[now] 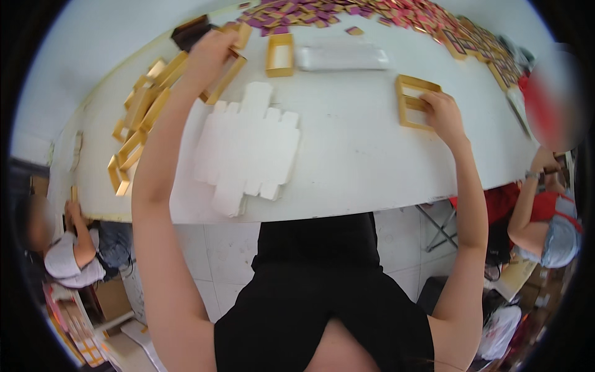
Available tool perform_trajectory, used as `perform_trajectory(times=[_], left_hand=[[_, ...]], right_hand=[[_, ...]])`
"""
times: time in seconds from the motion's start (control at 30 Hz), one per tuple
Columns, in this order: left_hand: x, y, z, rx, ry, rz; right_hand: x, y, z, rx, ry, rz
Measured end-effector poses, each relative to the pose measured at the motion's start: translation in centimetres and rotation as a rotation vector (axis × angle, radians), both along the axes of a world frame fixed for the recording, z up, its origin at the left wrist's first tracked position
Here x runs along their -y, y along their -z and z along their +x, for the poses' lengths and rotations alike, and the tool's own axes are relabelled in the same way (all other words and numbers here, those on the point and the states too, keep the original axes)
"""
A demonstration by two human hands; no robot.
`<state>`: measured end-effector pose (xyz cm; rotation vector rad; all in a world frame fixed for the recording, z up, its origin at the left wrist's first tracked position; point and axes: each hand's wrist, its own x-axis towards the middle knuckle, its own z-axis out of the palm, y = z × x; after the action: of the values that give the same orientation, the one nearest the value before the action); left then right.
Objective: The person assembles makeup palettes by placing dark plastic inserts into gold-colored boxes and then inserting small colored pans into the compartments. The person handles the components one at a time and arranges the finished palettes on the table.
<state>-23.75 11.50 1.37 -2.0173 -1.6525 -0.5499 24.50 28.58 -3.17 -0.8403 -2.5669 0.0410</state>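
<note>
My left hand (212, 54) reaches to the far left of the table, its fingers closed at a small gold cardboard frame (243, 37). Beneath that hand lies another gold frame (224, 80). Off to the right, my right hand (444, 115) pinches the near right part of a gold open box frame (403, 110), which a crossbar splits into two compartments. It rests on the table. Between my arms sits a stack of flat white die-cut carton blanks (248, 146). A single gold box (280, 56) with a white inside stands beyond the blanks.
Several gold frames (144, 105) lie heaped on the left, near a dark brown box (189, 34). A clear plastic-wrapped pack (343, 57) lies at the back. Purple, red and gold small pieces (322, 11) cover the far edge. Other people sit at the left and right.
</note>
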Motion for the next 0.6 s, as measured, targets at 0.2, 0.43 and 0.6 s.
perform_trajectory(times=[0.2,0.43,0.6], left_hand=[[0.8,-6.3,20.3,-0.024,0.261,-0.022],[-5.9,1.6,28.1,0.293,0.277,-0.653],[-7.4,2.6,30.5,0.49,0.154,-0.617]], right_hand=[[-0.3,0.0,0.4,0.04,0.035,-0.035],[2.4,-1.1,1.8,0.062,0.009,-0.13],[2.9,-0.1,0.8,-0.022,0.041,-0.216]])
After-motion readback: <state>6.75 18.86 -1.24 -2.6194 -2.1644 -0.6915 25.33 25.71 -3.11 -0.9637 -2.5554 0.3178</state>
